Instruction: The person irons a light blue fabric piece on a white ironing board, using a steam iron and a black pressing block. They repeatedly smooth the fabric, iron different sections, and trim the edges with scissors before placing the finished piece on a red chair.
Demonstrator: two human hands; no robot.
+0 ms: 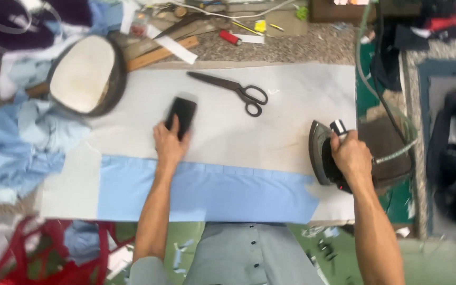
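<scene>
My left hand [169,141] grips a black phone-like slab [181,114] on the white pressing cloth [286,113], just beyond the far edge of a long light-blue fabric strip [207,191]. My right hand [350,156] is closed around the handle of a dark steam iron [320,153], which stands tipped on its side at the table's right edge, soleplate facing left. The blue strip lies flat across the near part of the table between my arms.
Black scissors [236,89] lie beyond the phone. An oval padded pressing form [83,74] sits far left, with a wooden ruler [159,54] behind it. Crumpled blue fabric [11,148] is heaped at left. The iron's hose [368,79] curves up the right side.
</scene>
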